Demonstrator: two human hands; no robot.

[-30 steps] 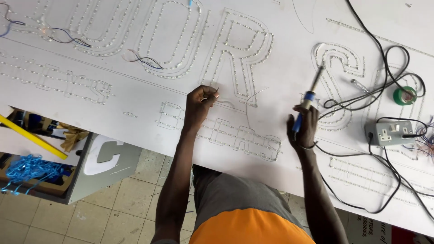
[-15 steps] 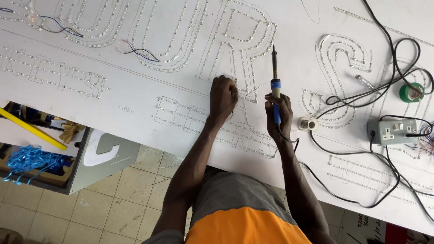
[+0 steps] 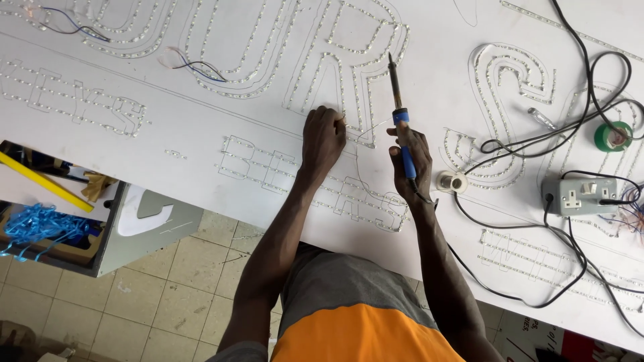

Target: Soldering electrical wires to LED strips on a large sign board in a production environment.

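White counter [image 3: 201,144] with dotted letter outlines, left hand [image 3: 323,137] pinching a thin wire [image 3: 365,131], right hand [image 3: 410,161] gripping a soldering iron [image 3: 398,114], socket box [image 3: 579,196], black cables [image 3: 537,144], tiled floor [image 3: 181,281]

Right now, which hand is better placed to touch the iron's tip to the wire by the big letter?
Right hand: it already grips the soldering iron. The left hand pinches the thin wire at the LED letter.

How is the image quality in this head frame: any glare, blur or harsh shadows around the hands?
Head view: soft, even daylight on the white sign board, no blown-out glare. The left hand and the right hand holding the soldering iron are sharp, with only faint shadows beneath them. The board's edges bow slightly, suggesting wide-angle distortion. The tiled floor is dimmer.
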